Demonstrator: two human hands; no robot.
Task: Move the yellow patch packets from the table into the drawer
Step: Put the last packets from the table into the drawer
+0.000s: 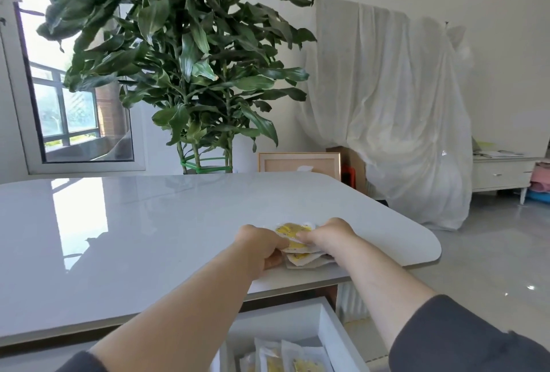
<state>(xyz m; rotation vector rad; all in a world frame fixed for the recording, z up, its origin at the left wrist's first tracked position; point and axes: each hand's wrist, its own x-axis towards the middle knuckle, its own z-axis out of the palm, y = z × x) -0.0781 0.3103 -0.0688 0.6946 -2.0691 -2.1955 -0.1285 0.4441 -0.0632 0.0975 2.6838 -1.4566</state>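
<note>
A small pile of yellow patch packets (293, 230) lies on the glossy white table (148, 222) near its right front edge. My left hand (260, 245) grips the pile from the left, fingers curled around its edge. From the right, my right hand (329, 234) closes on the same pile, thumb on top. Below the tabletop, an open white drawer (324, 324) holds several more yellow packets (300, 361) standing upright. Both forearms reach forward over the drawer.
A tall leafy plant (190, 53) stands behind the table. A framed board (297, 161) leans at the back. White sheeting (395, 109) drapes furniture on the right, beside a low white cabinet (500, 175). A window (68, 109) is at left. Grey floor lies to the right.
</note>
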